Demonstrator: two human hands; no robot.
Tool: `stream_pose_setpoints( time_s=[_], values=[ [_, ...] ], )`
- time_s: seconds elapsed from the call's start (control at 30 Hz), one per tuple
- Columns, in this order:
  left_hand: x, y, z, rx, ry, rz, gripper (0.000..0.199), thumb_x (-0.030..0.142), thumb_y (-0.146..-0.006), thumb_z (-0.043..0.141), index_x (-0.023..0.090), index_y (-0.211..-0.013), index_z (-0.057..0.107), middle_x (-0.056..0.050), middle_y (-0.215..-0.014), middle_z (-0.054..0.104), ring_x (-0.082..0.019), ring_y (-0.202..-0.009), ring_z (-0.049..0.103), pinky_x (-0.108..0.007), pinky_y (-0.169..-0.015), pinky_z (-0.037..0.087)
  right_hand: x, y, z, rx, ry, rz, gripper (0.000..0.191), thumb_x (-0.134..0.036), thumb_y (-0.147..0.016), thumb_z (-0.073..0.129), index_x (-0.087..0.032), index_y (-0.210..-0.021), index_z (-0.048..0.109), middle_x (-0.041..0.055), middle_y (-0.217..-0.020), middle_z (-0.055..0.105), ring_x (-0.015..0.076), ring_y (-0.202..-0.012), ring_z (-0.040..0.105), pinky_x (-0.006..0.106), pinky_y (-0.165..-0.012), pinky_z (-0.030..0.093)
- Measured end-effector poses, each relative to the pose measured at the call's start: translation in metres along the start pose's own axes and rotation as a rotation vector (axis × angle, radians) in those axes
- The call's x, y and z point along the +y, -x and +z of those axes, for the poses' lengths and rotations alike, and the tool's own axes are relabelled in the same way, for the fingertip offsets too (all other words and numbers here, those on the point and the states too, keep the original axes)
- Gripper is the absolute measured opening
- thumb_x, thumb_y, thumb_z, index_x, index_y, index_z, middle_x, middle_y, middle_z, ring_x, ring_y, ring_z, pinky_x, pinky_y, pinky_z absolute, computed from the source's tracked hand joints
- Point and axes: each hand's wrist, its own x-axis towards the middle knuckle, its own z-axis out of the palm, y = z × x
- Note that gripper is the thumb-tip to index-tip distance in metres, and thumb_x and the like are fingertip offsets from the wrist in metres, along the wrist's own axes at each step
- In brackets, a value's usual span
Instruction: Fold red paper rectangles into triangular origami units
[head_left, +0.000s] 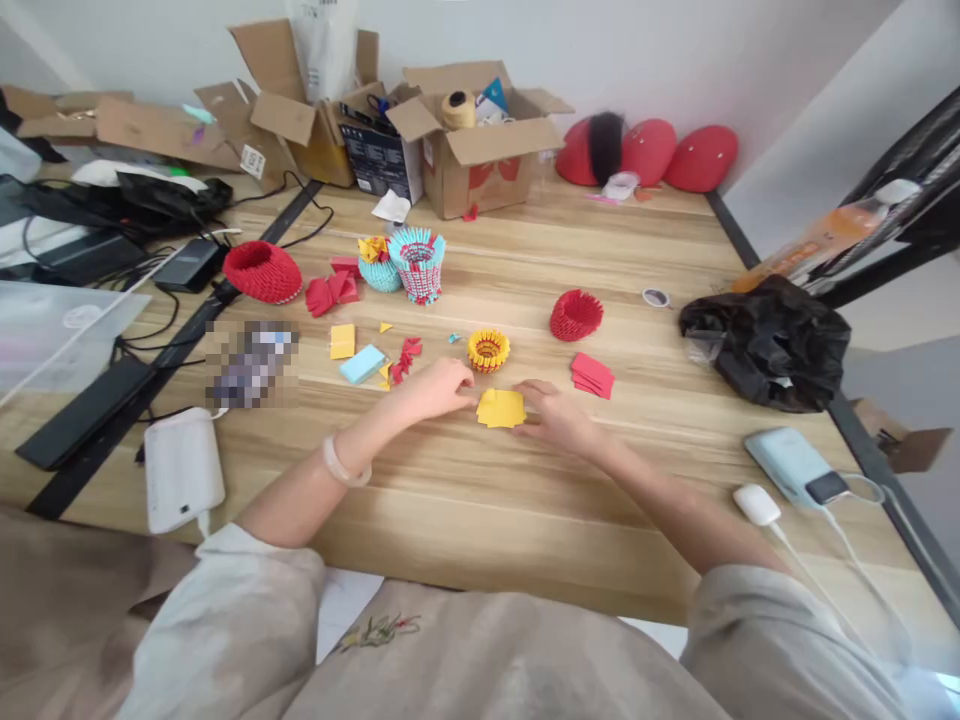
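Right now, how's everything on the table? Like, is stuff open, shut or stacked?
Yellow papers: stacked flat, edges uneven
Left hand: beside their left edge, grip unclear
Right hand: open, at their right edge
Yellow ring: standing, top open
Red basket: top open
Red papers: fanned flat
Cardboard box with spool: flaps open
Black bag: crumpled
Orange bottle: capped
White case: shut, plugged in

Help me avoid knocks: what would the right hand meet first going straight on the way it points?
The right hand would likely meet the yellow paper stack first; whether they already touch is unclear.
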Motion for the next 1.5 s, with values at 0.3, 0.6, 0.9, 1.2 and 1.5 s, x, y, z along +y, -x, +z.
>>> stream_pose_setpoints(
  time_s=[0.3,0.6,0.9,1.2,1.5],
  values=[
    [0.024,-0.017,0.038,0.017,-0.026,-0.124,0.018,0.026,-0.081,0.058,0.012,-0.093,0.063,-0.015,-0.096,0.066,-0.028,-0.096,0.062,-0.033,-0.076,0.046,0.005,-0.017,0.000,-0.066,-0.050,-0.040,0.036,-0.015,-0.070,0.073,-0.012,-0.105,0.066,0.0122,-0.103,0.063,0.0251,-0.098,0.061,0.041,-0.089,0.051],
    [0.034,-0.019,0.030,-0.060,-0.031,-0.218,0.020,0.017,-0.075,0.061,0.013,-0.095,0.061,-0.012,-0.095,0.067,-0.025,-0.092,0.063,-0.030,-0.072,0.046,0.011,-0.002,0.012,0.021,-0.064,-0.268,0.012,-0.016,-0.085,0.058,-0.015,-0.091,0.068,0.0132,-0.102,0.064,0.0224,-0.096,0.063,0.040,-0.088,0.054],
    [0.044,-0.021,0.035,-0.062,-0.017,-0.237,0.015,0.012,-0.074,0.056,0.015,-0.088,0.060,-0.011,-0.100,0.065,-0.023,-0.098,0.060,-0.028,-0.075,0.044,0.010,0.014,0.011,0.044,0.008,-0.307,0.016,-0.016,-0.088,0.054,-0.016,-0.095,0.068,0.0151,-0.113,0.062,0.0239,-0.108,0.061,0.043,-0.094,0.053],
    [0.003,0.016,-0.006,0.020,0.201,-0.260,0.007,0.026,-0.069,0.055,0.019,-0.071,0.055,0.001,-0.069,0.062,-0.013,-0.064,0.053,-0.025,-0.059,0.041,0.016,0.060,-0.006,0.112,0.007,-0.293,0.023,-0.023,-0.093,0.044,-0.016,-0.097,0.066,0.0160,-0.115,0.063,0.0236,-0.108,0.061,0.040,-0.091,0.054],
    [-0.079,0.001,-0.064,0.586,0.556,-0.549,0.035,0.056,-0.062,0.060,0.027,-0.079,0.050,0.008,-0.062,0.055,-0.015,-0.080,0.054,-0.044,-0.080,0.049,0.007,0.122,-0.032,0.072,0.108,-0.290,0.024,-0.023,-0.095,0.041,-0.016,-0.092,0.064,0.0120,-0.099,0.068,0.0207,-0.089,0.065,0.036,-0.081,0.055]
  ],
)
